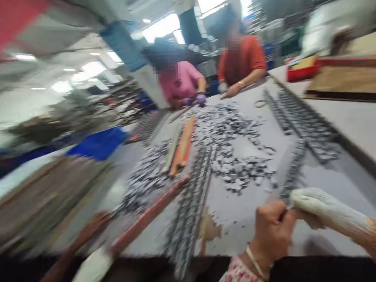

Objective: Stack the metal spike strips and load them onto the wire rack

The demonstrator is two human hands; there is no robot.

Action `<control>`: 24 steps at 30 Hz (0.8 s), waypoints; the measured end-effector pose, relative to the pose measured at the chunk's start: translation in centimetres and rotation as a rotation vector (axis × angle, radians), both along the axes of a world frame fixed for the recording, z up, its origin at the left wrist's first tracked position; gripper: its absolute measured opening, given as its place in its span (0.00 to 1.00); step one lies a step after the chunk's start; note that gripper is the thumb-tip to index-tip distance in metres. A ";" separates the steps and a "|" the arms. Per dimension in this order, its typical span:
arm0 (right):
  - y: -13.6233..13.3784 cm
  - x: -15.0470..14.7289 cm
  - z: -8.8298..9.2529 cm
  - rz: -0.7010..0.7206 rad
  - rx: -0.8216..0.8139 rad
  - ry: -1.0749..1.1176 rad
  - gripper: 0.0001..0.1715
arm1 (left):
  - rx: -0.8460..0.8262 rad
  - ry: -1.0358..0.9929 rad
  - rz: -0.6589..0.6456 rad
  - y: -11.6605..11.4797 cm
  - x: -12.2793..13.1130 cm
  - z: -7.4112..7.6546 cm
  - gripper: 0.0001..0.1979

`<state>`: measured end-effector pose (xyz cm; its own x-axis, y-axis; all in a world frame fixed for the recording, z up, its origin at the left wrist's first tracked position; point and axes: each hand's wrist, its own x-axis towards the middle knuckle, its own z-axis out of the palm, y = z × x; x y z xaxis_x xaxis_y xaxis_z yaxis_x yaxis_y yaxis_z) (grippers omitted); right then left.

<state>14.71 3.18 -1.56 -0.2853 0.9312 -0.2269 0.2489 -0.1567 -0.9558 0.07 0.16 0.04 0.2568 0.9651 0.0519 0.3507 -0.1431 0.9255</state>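
Loose small parts [235, 155] heaped mid-desk [333, 176], a second heap [146, 176] to their left. Two long sticks [182, 147] between the heaps. Loaded strip [191, 207] in front of the sticks, running to the near edge. More strips [302, 123] on the right. Both hands, left hand [273, 231] and right hand [322, 212], at the near right edge, touching, on a strip end [293, 171]. Two people [210, 73] seated behind the far edge.

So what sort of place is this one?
Probably a factory or workshop assembly line. A long worktable carries heaps of small metal parts and strips of them in rows, and two other workers sit at its far end. The picture is blurred, so details are uncertain.
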 end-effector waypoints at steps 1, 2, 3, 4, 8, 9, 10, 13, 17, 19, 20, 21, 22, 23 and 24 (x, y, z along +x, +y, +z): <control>0.4 1.3 0.7 0.041 -0.036 0.044 0.27 | -0.003 0.039 -0.018 0.3 0.0 -0.2 0.19; 1.1 2.5 1.3 0.043 -0.053 0.070 0.27 | 0.007 0.069 -0.039 0.9 -0.1 -0.7 0.18; 2.0 3.8 1.7 0.010 -0.053 0.103 0.27 | 0.030 0.091 -0.068 1.5 -0.3 -1.4 0.15; 3.2 5.0 2.0 -0.061 -0.034 0.136 0.26 | 0.058 0.111 -0.109 2.2 -0.4 -2.4 0.17; 8.9 9.6 2.3 -0.426 0.115 -0.048 0.25 | -0.016 0.219 -0.293 4.0 -0.7 -7.0 0.32; 10.1 10.4 2.2 -0.420 0.126 -0.173 0.25 | -0.031 0.245 -0.323 4.0 -0.8 -7.9 0.32; 11.1 11.0 2.2 -0.380 0.137 -0.305 0.26 | -0.031 0.262 -0.338 4.0 -0.9 -8.6 0.32; 13.3 11.5 1.9 -0.172 0.210 -0.735 0.26 | 0.068 0.269 -0.322 3.8 -1.2 -10.1 0.31; 15.0 10.6 1.6 0.057 0.328 -1.221 0.26 | 0.230 0.264 -0.302 3.9 -1.3 -11.0 0.31; 15.5 10.2 1.7 0.118 0.314 -1.307 0.26 | 0.251 0.268 -0.312 3.7 -1.4 -11.2 0.30; 15.7 10.1 1.8 0.151 0.293 -1.317 0.26 | 0.249 0.272 -0.302 3.5 -1.5 -11.3 0.30; 15.8 9.9 1.9 0.189 0.274 -1.317 0.26 | 0.242 0.276 -0.288 3.2 -1.6 -11.3 0.29; 15.9 9.8 2.0 0.227 0.255 -1.317 0.26 | 0.230 0.279 -0.273 2.8 -1.7 -11.3 0.29; 15.9 9.6 2.0 0.261 0.236 -1.322 0.26 | 0.210 0.282 -0.263 2.4 -1.8 -11.3 0.29; 15.8 9.4 2.0 0.291 0.227 -1.333 0.27 | 0.186 0.284 -0.264 2.0 -2.0 -11.2 0.29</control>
